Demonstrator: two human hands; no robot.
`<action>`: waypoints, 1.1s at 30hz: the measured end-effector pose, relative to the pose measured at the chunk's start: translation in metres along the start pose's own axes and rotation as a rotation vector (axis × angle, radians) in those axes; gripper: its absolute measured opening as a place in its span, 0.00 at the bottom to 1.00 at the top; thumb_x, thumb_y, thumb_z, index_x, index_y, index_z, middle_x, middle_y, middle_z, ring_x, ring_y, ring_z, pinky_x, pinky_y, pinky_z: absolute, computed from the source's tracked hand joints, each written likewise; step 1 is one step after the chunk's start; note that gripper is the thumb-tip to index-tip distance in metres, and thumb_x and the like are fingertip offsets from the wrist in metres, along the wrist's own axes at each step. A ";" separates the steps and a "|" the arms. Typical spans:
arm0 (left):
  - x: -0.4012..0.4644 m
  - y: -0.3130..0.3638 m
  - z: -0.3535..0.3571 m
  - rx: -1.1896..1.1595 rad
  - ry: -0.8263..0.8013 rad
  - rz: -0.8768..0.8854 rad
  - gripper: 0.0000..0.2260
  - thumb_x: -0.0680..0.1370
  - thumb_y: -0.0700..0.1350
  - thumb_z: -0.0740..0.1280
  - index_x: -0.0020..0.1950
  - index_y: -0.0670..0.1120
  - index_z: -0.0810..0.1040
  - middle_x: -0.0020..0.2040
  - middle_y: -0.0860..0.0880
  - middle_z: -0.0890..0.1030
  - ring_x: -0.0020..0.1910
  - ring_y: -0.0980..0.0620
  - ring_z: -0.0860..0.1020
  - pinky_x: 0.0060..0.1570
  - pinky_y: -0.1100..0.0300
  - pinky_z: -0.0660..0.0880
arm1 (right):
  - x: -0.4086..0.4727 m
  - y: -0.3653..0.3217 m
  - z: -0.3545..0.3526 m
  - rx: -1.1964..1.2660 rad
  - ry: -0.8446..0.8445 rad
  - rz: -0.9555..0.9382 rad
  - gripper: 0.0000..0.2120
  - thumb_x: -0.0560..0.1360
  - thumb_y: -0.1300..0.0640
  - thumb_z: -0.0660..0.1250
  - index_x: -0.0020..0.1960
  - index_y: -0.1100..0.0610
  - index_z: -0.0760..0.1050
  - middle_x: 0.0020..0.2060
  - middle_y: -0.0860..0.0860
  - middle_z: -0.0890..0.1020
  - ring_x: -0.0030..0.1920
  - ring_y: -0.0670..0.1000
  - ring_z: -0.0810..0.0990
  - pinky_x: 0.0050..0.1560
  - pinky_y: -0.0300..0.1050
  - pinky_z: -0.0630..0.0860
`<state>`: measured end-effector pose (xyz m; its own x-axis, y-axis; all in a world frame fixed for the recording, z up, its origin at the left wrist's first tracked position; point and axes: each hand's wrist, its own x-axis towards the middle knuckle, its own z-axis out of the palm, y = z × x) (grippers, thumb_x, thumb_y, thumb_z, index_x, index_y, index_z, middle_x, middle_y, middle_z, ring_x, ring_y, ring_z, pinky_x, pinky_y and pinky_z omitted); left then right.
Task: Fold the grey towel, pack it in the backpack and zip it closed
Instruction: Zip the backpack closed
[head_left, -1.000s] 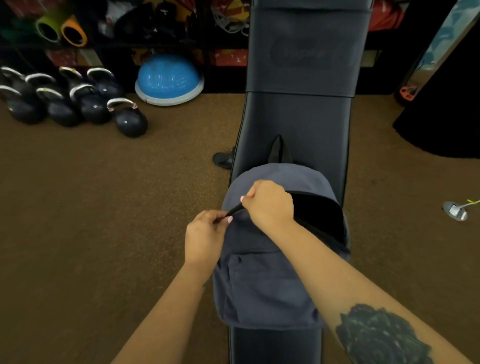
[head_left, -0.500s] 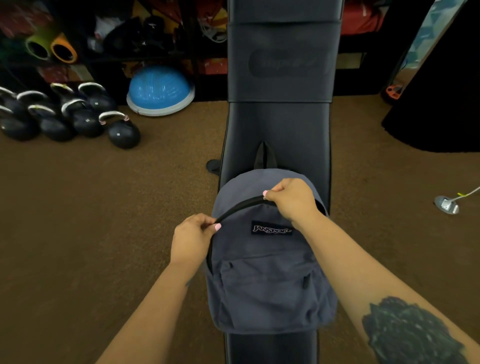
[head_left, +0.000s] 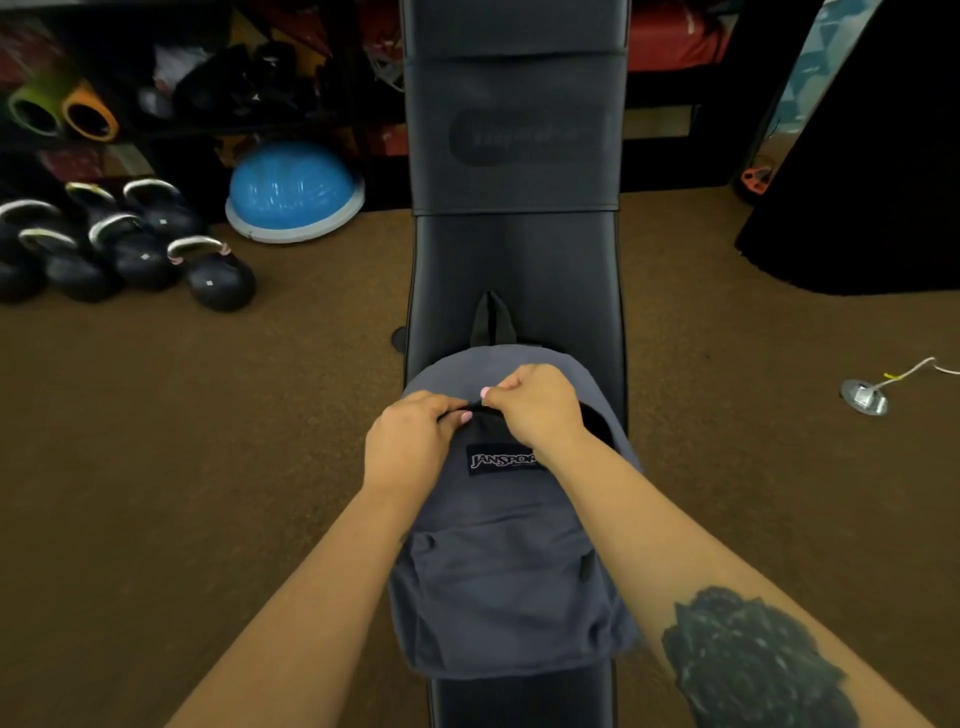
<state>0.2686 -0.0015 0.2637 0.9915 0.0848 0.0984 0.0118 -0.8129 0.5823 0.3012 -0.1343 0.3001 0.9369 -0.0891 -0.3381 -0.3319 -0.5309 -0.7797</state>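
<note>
Since the frame half a second earlier, the right hand (head_left: 537, 402) has drawn back leftward along the zipper track (head_left: 475, 410) of the backpack (head_left: 498, 582), so that both hands now meet at the crown of the bag, and a dark gap has reopened along the bag's right shoulder. The backpack lies face up, lengthwise on the black bench (head_left: 514, 260), its carry loop pointing away from the wearer. The grey towel is not visible; presumably it is already inside. The step in hand is judged to be zipping. The left hand (head_left: 410, 441) is pinched shut on the fabric and track just left of the crown, bracing it; the right thumb and forefinger are pressed together on what appears to be the slider, though the pull itself is hidden. The next move calls for a steady draw down the bag's right side against the left hand's counter-tension. Left of the bench, well apart, stand kettlebells (head_left: 208, 273) and a blue balance dome (head_left: 293, 195).
</note>
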 end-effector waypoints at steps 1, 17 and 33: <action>0.000 -0.001 0.000 -0.008 0.000 -0.007 0.09 0.75 0.48 0.68 0.52 0.49 0.83 0.49 0.49 0.83 0.50 0.50 0.79 0.49 0.56 0.76 | 0.001 0.002 -0.001 0.009 0.005 0.004 0.12 0.73 0.55 0.69 0.32 0.57 0.74 0.43 0.58 0.84 0.47 0.58 0.81 0.49 0.51 0.77; 0.014 0.003 -0.007 -0.001 -0.081 -0.105 0.07 0.73 0.46 0.70 0.51 0.50 0.83 0.52 0.50 0.82 0.52 0.52 0.78 0.52 0.62 0.71 | 0.018 0.054 -0.059 0.370 0.047 0.251 0.10 0.71 0.58 0.72 0.33 0.56 0.75 0.40 0.57 0.81 0.48 0.57 0.80 0.55 0.52 0.78; 0.034 0.076 0.040 0.147 -0.194 0.263 0.08 0.74 0.48 0.68 0.51 0.51 0.83 0.47 0.48 0.83 0.49 0.47 0.79 0.48 0.52 0.74 | 0.021 0.063 -0.065 0.491 -0.020 0.246 0.11 0.72 0.60 0.72 0.33 0.56 0.74 0.34 0.52 0.78 0.38 0.49 0.76 0.44 0.45 0.73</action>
<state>0.3085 -0.0837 0.2788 0.9691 -0.2378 0.0655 -0.2423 -0.8680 0.4335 0.3070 -0.2242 0.2781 0.8244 -0.1427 -0.5478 -0.5578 -0.0403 -0.8290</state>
